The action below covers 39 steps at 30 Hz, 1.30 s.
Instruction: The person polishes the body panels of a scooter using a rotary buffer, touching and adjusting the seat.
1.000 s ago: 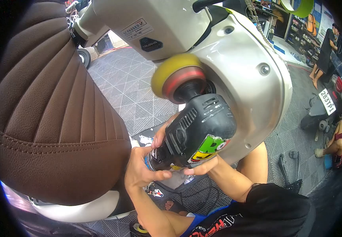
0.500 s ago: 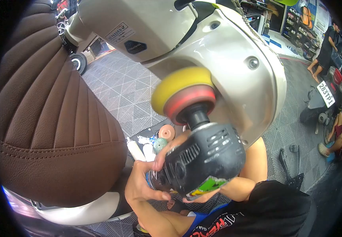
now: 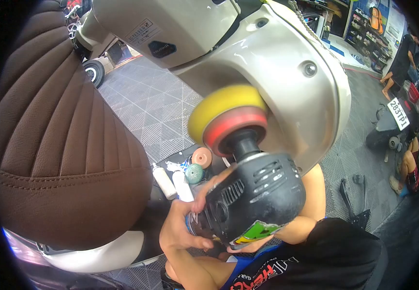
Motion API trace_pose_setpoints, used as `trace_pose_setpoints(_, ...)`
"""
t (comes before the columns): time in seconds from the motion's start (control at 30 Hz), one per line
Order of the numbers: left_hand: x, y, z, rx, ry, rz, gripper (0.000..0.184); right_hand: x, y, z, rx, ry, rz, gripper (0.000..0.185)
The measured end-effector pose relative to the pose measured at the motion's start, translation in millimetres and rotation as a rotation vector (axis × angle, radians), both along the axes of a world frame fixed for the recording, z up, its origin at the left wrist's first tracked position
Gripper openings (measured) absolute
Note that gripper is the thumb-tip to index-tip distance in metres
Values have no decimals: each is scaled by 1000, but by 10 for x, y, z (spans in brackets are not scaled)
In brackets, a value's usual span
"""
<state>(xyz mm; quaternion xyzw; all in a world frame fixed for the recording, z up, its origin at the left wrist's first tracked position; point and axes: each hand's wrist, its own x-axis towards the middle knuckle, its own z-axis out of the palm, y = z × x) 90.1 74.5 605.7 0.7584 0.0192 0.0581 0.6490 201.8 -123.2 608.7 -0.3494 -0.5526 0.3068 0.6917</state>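
Note:
A black polisher (image 3: 258,193) with a yellow foam pad (image 3: 226,104) on a red backing plate (image 3: 236,126) is in both my hands. My left hand (image 3: 178,229) is closed around its rear grip, thumb toward me. Under the tool body, beside a green sticker, is my right hand (image 3: 255,245); it supports the polisher, and most of its fingers are hidden. The pad's right edge meets the inner side of a glossy champagne scooter leg shield (image 3: 296,106) in this view; firm contact cannot be judged. The pad looks blurred.
A brown ribbed scooter seat (image 3: 69,159) fills the left. On the floor lie white bottles (image 3: 163,182), an orange pad (image 3: 202,158) and a green pad (image 3: 194,173). Black metal parts (image 3: 355,203), a motorcycle's licence plate (image 3: 398,114) and another person (image 3: 400,60) are at right.
The polisher and my hands have shifted slightly right and down in view. The pad stays beside the leg shield. At far right, the crouching person's posture has changed a little.

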Motion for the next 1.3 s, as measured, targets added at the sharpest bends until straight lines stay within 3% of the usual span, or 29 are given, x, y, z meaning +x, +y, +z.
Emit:
trace_pose_setpoints(0.07, -125, -120, -304, -82, -17, 9, 106, 75, -19, 74, 115, 10, -39, 58)
trace_pose_setpoints(0.13, -201, -273, -374, 7, -13, -13, 95, 147, -45, 169, 229, 19, -75, 66)
trace_pose_setpoints(0.23, -116, -556, -73, 99, 9, -74, 79, 140, -379, 167, -13, 67, -2, 69)
trace_pose_setpoints(0.3, 3, -756, 179, 94, 26, -127, 71, 210, -483, 4, -9, 106, 44, 71)
trace_pose_setpoints(0.47, 36, -952, -143, 125, 51, -124, 70, 123, -411, -273, 265, 230, -46, 68)
trace_pose_setpoints(0.6, 52, -928, -71, 87, -19, -70, 69, 214, -482, 100, 76, 169, -54, 81)
trace_pose_setpoints(0.7, -26, -918, -157, -142, -35, -65, 72, 7, -307, -42, 262, 172, -111, 77)
trace_pose_setpoints(0.73, -89, -938, -278, -300, -18, -58, 77, -78, -258, -291, 331, 117, -152, 68)
trace_pose_setpoints(0.8, -161, -875, -296, -420, 42, -86, 102, -123, -279, -179, 209, 139, -151, 59)
trace_pose_setpoints(0.87, -211, -790, -281, -651, 136, -184, 130, -175, -507, 284, -174, 296, -65, 61)
trace_pose_setpoints(0.9, -214, -817, -287, -896, 145, -229, 129, -219, -445, 463, -146, 355, -128, 70)
trace_pose_setpoints(1.0, -186, -812, -159, -998, 153, -250, 122, -273, -156, 914, -89, 476, -276, 85)
trace_pose_setpoints(1.13, -207, -920, 250, -1126, 156, -170, 115, -268, -153, 966, -141, 447, -308, 80)
trace_pose_setpoints(1.3, -222, -880, 98, -1163, 144, -202, 111, -326, -151, 833, -127, 439, -292, 85)
